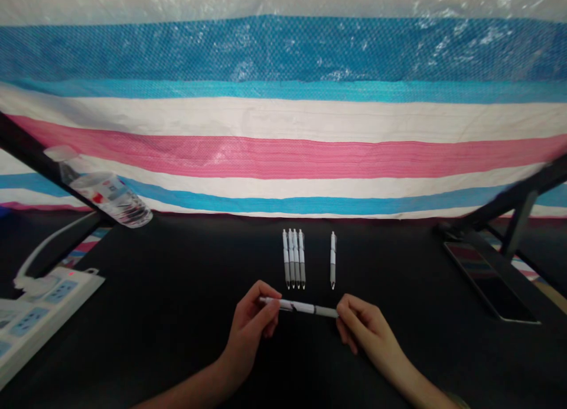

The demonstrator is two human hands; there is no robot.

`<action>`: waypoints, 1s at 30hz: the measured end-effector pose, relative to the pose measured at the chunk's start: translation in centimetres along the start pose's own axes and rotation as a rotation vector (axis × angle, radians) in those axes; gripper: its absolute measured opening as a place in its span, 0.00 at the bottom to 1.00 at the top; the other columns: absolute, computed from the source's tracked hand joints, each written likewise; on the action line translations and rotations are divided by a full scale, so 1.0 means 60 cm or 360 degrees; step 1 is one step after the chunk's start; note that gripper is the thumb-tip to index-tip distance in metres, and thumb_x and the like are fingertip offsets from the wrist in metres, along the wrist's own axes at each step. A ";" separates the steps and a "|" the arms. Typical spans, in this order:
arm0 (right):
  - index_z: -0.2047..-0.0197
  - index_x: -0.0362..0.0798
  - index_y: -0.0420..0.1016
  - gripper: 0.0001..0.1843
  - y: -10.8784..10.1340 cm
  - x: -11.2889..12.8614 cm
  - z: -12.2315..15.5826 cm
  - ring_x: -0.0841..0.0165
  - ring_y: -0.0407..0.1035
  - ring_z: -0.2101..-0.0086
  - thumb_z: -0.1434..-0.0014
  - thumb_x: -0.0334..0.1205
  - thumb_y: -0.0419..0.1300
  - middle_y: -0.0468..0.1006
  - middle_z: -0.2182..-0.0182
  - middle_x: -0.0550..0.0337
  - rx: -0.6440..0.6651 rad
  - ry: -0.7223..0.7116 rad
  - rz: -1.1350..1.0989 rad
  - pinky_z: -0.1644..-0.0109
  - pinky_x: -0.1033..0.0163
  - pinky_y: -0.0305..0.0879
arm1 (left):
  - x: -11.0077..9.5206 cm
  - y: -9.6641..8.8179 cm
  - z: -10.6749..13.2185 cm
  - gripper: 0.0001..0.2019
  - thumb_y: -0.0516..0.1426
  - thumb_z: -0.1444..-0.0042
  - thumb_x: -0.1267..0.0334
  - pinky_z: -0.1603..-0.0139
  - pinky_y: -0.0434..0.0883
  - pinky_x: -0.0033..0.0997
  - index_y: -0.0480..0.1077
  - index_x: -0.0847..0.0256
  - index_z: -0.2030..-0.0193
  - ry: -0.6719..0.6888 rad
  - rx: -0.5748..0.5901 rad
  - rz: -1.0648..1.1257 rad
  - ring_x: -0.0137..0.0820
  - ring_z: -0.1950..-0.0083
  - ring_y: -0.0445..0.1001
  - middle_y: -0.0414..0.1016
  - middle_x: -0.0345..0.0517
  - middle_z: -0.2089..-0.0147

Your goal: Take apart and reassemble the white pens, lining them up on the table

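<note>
A white pen with a grey grip (303, 307) lies nearly level between my two hands, in front of the other pens. My left hand (254, 314) pinches its clicker end between thumb and fingers. The tip end is pinched by my right hand (358, 323), whose fingers hide the point. Just beyond, several matching pens (294, 258) lie side by side in a tight row, tips toward me. One more pen (333, 259) lies alone to the right of that row, pointing the same way.
A black table (177, 279) carries everything. At the left are a white power strip (53, 314) with a plugged-in cable and a tilted clear plastic bottle (113, 196). A dark phone (489, 282) lies at the right beside a black support bar (514, 190). A striped sheet (283, 155) hangs behind.
</note>
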State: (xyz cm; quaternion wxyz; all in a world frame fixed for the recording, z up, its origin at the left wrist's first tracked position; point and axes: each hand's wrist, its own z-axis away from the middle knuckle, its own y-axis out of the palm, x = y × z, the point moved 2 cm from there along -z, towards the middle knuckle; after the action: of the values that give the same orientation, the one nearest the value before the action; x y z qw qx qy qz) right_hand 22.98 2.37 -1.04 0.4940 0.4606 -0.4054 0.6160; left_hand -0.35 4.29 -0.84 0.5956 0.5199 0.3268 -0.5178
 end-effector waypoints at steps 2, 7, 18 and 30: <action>0.66 0.47 0.70 0.25 -0.002 0.004 0.000 0.77 0.59 0.83 0.40 0.63 0.62 0.69 0.80 0.67 -0.0068 -0.0043 -0.0048 0.79 0.71 0.52 | -0.001 0.000 0.000 0.14 0.64 0.44 0.52 0.78 0.53 0.23 0.70 0.61 0.65 -0.0009 -0.0012 0.0008 0.23 0.79 0.58 0.64 0.34 0.79; 0.68 0.45 0.72 0.27 -0.001 0.000 0.002 0.76 0.61 0.84 0.36 0.64 0.56 0.72 0.81 0.63 0.0001 0.0006 -0.0001 0.81 0.70 0.50 | -0.001 0.003 0.000 0.14 0.64 0.45 0.52 0.78 0.54 0.24 0.71 0.61 0.66 -0.0041 -0.0024 0.0019 0.23 0.79 0.58 0.64 0.34 0.79; 0.72 0.45 0.71 0.30 0.001 -0.004 0.003 0.77 0.59 0.86 0.36 0.65 0.54 0.70 0.83 0.63 0.0092 0.0044 -0.0048 0.82 0.70 0.47 | 0.001 0.001 -0.001 0.14 0.64 0.44 0.52 0.77 0.54 0.23 0.70 0.61 0.65 -0.0050 -0.0021 0.0014 0.23 0.79 0.59 0.65 0.34 0.79; 0.71 0.46 0.70 0.26 -0.002 -0.005 -0.001 0.74 0.66 0.84 0.40 0.62 0.62 0.74 0.81 0.62 0.0004 0.0034 -0.0146 0.81 0.71 0.56 | 0.000 0.000 0.000 0.14 0.64 0.44 0.52 0.77 0.55 0.24 0.71 0.62 0.65 -0.0032 -0.0043 0.0021 0.24 0.78 0.59 0.64 0.35 0.79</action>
State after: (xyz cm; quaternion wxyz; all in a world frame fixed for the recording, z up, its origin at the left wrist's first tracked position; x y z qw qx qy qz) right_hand 23.13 2.38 -1.31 0.5255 0.4726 -0.3778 0.5981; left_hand -0.36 4.30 -0.84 0.6093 0.5088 0.3243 -0.5146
